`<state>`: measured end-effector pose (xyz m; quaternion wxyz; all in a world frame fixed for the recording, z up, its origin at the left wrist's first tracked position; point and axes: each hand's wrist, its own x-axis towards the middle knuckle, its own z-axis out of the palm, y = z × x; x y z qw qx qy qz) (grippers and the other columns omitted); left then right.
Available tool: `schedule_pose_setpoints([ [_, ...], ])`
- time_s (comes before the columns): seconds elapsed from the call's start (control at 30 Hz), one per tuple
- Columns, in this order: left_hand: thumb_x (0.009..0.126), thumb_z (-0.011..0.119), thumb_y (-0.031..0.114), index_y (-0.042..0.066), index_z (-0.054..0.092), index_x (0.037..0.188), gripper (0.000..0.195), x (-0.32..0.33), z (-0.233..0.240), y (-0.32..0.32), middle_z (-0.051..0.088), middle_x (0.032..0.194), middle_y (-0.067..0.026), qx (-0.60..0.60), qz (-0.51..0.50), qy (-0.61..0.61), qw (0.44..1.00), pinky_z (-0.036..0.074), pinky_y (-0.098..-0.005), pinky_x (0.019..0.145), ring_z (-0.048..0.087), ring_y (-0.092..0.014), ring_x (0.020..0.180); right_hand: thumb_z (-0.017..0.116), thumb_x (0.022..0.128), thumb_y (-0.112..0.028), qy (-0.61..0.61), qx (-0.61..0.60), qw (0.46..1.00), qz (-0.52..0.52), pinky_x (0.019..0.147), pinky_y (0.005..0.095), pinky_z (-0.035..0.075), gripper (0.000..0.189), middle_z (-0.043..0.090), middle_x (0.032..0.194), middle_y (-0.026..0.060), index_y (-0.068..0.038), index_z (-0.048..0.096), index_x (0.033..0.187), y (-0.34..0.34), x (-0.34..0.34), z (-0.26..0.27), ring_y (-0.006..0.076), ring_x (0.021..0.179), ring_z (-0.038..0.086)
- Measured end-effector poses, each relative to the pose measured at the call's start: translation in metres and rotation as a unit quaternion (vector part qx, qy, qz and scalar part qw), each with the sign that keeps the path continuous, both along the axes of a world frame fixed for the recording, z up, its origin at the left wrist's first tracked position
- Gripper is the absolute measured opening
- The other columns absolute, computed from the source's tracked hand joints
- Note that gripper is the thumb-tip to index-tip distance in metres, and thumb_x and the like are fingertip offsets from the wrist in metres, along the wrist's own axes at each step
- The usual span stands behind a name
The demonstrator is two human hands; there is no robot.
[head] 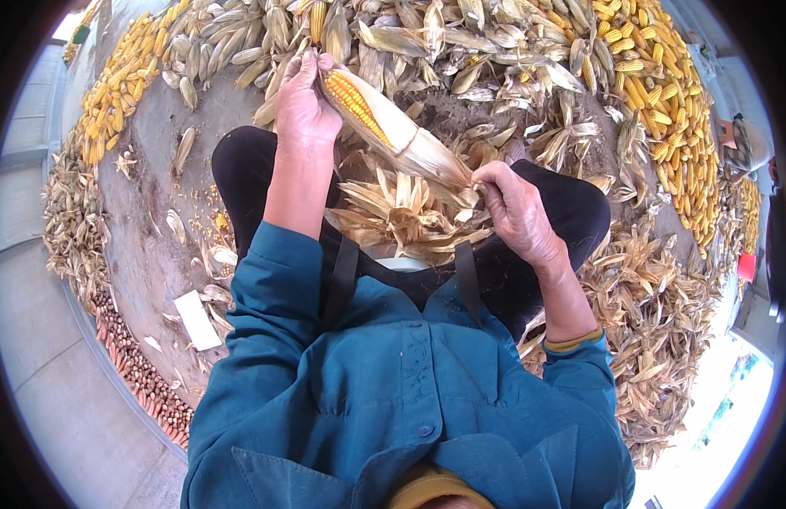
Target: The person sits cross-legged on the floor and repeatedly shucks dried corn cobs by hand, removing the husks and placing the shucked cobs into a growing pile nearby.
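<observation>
An ear of corn (356, 107) with its husk partly open lies slantwise in the air between my two hands, a patch of yellow kernels showing near its upper left end. My left hand (308, 102) grips that upper end. The lower right end of the husk (464, 178) is pinched between the thumb and fingers of my right hand (517, 213). Below the ear, between my legs, sits a heap of loose dry husks (402, 219).
Unhusked ears (393, 41) are piled ahead. Bare yellow cobs lie in heaps at the left (122, 83) and right (679, 127). Stripped husks (647, 331) cover the floor at my right. A white rectangular piece (197, 320) lies on the floor at my left.
</observation>
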<state>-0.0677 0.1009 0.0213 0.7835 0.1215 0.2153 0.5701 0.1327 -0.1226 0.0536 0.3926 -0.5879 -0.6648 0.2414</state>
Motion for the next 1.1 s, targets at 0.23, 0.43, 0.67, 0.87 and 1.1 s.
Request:
schedule_pose_setpoints([
  [0.23,0.096,0.049,0.01,0.006,0.053,0.087,0.011,-0.034,-0.009,0.026,0.058,0.076,-0.0079,-0.021,0.065,0.05,0.996,0.053,-0.038,0.072,0.057,-0.019,0.07,0.053,0.089,0.003,0.108,-0.144,0.983,-0.03,0.06,0.0315,0.046,0.011,0.054,0.074,0.0107,-0.002,0.051,0.098,-0.043,0.018,-0.016,0.023,0.067,0.057],
  [0.43,0.093,0.054,0.006,0.005,0.057,0.087,0.007,0.01,0.007,-0.019,0.061,0.079,-0.0074,0.239,-0.001,0.166,0.957,0.048,-0.0275,0.074,0.057,-0.015,0.074,0.053,0.092,-0.006,0.057,-0.056,0.986,-0.146,0.075,0.0338,0.055,0.024,0.059,0.109,0.0139,-0.004,0.054,0.115,0.019,-0.019,0.004,0.0237,0.087,0.064],
  [0.67,0.097,0.051,0.011,0.005,0.054,0.091,0.009,0.027,0.023,-0.052,0.055,0.084,-0.0062,0.249,-0.11,0.106,0.956,0.048,-0.0359,0.084,0.055,-0.018,0.084,0.056,0.092,-0.04,0.137,-0.066,0.984,-0.089,0.103,0.043,0.035,0.072,0.047,0.127,0.0287,0.005,0.024,0.138,0.069,-0.076,-0.022,0.0358,0.124,0.044],
  [0.87,0.096,0.051,0.01,0.004,0.055,0.087,0.011,0.027,-0.008,-0.062,0.056,0.079,-0.0093,-0.01,-0.161,-0.165,0.973,0.051,-0.0367,0.081,0.056,-0.023,0.082,0.057,0.093,-0.041,0.557,-0.05,0.828,-0.042,0.097,0.029,0.041,0.058,0.054,0.123,0.0091,-0.002,0.041,0.133,0.065,-0.081,-0.051,0.0164,0.113,0.051],
  [1.1,0.097,0.049,0.014,-0.001,0.056,0.09,0.018,0.048,0.001,-0.088,0.059,0.078,-0.0116,-0.103,-0.258,-0.294,0.914,0.052,-0.0351,0.077,0.058,-0.022,0.076,0.063,0.091,-0.026,0.706,-0.029,0.672,-0.222,0.072,0.0324,0.056,0.028,0.063,0.096,0.0059,-0.005,0.055,0.108,0.068,-0.052,-0.084,0.0167,0.084,0.064],
])
